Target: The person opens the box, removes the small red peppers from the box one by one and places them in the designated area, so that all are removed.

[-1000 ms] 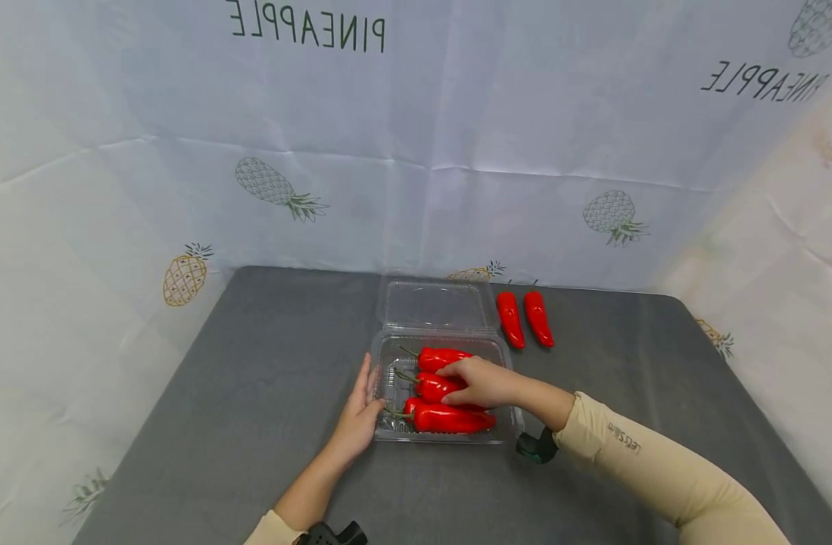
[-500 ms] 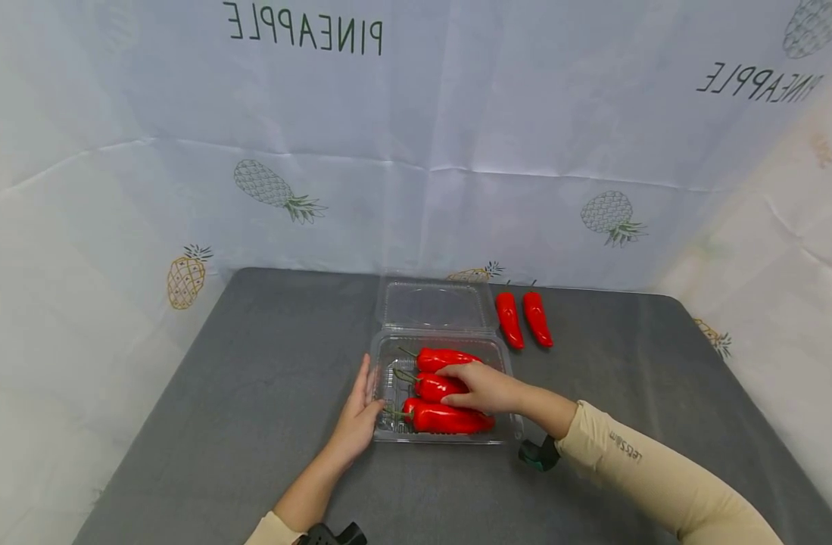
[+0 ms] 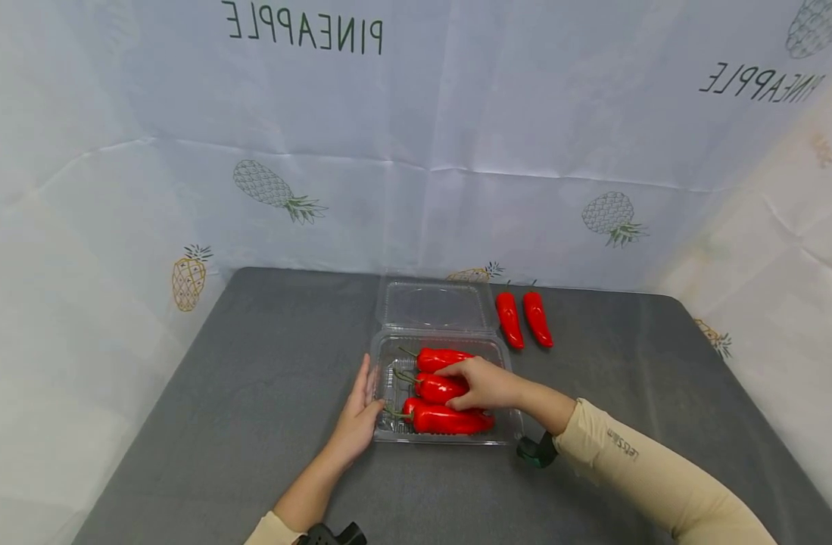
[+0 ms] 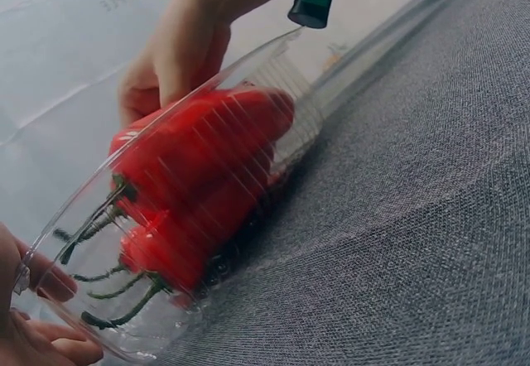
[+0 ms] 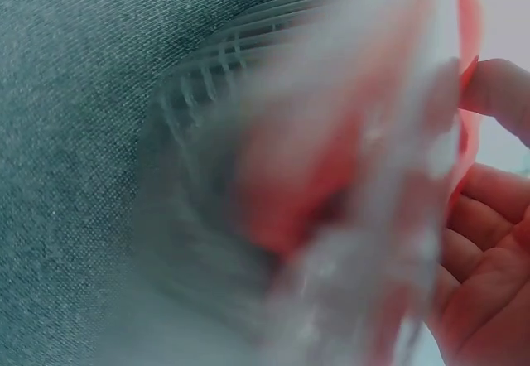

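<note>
The left hand (image 3: 355, 421) grips the box (image 3: 393, 384), likely steadying it, while the right hand (image 3: 487, 384) pinches the middle pepper (image 3: 436, 388).

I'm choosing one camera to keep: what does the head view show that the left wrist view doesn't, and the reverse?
Only head: two loose red peppers beside the open lid. Only left wrist: the weave of the tabletop, and boxed peppers seen side-on through the clear container. Both: that container, the left hand at its edge, and the right hand gripping a pepper.
</note>
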A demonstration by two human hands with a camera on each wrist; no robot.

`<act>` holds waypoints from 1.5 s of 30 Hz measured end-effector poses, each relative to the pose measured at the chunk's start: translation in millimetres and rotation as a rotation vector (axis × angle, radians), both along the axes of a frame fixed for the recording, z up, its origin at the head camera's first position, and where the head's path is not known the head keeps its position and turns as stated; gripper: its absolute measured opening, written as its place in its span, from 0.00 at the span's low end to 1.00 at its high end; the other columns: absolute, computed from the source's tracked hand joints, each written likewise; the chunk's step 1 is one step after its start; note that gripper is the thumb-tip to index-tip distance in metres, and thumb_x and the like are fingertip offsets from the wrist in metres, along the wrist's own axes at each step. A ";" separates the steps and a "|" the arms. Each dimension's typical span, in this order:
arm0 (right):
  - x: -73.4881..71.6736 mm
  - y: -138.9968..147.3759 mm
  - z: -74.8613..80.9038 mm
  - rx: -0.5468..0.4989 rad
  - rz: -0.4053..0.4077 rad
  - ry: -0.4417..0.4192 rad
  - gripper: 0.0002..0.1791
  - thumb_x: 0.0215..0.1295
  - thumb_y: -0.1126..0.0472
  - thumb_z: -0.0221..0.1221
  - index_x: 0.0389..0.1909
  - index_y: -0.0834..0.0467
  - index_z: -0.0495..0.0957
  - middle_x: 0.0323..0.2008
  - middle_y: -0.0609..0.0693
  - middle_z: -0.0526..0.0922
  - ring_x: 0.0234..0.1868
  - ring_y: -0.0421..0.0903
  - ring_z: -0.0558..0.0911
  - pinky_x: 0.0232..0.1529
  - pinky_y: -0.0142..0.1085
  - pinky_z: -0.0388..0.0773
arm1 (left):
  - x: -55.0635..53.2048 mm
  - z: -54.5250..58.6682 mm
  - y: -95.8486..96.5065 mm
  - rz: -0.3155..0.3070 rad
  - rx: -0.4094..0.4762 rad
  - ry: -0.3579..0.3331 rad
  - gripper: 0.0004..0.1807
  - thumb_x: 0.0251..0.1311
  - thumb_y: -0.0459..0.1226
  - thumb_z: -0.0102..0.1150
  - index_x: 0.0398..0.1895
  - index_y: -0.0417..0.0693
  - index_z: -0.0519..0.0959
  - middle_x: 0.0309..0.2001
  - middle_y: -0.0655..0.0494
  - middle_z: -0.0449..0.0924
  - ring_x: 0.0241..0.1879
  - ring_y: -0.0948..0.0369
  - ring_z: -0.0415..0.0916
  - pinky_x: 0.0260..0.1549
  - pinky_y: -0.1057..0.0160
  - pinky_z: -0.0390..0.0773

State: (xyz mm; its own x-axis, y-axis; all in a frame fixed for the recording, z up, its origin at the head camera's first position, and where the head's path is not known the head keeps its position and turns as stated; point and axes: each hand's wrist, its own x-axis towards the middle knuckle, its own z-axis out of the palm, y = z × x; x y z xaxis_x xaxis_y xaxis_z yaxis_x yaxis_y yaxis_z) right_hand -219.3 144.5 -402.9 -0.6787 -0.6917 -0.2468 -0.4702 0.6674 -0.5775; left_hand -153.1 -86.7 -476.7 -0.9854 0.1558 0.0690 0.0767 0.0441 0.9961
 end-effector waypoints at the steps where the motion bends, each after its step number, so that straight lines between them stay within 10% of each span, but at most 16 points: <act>1: -0.1 0.1 0.4 0.001 0.003 0.002 0.26 0.54 0.59 0.62 0.56 0.62 0.75 0.45 0.50 0.82 0.36 0.40 0.75 0.33 0.29 0.75 | 0.0 0.2 0.1 0.001 0.003 0.002 0.42 0.57 0.20 0.35 0.73 0.39 0.32 0.72 0.33 0.40 0.72 0.43 0.39 0.66 0.50 0.43; 20: -7.4 7.5 5.9 -0.137 -0.070 0.039 0.26 0.54 0.58 0.63 0.55 0.62 0.76 0.36 0.48 0.84 0.30 0.37 0.77 0.30 0.28 0.78 | -0.4 1.9 -0.5 0.006 0.000 -0.012 0.41 0.58 0.20 0.35 0.73 0.41 0.32 0.72 0.34 0.40 0.72 0.43 0.39 0.66 0.48 0.43; 34: -9.7 18.5 1.1 -0.314 -0.091 -0.075 0.35 0.60 0.57 0.60 0.68 0.59 0.60 0.51 0.58 0.80 0.36 0.42 0.75 0.30 0.28 0.76 | 0.7 -0.5 -1.0 0.004 -0.006 -0.012 0.42 0.58 0.20 0.35 0.73 0.40 0.32 0.72 0.33 0.41 0.72 0.43 0.39 0.66 0.48 0.43; 45: -14.1 44.1 -3.2 -0.444 -0.292 -0.145 0.31 0.66 0.55 0.54 0.69 0.54 0.59 0.66 0.59 0.66 0.52 0.53 0.75 0.35 0.31 0.80 | 1.9 -0.4 -0.1 0.014 -0.011 -0.015 0.42 0.58 0.21 0.36 0.73 0.41 0.33 0.72 0.33 0.42 0.72 0.42 0.40 0.66 0.49 0.46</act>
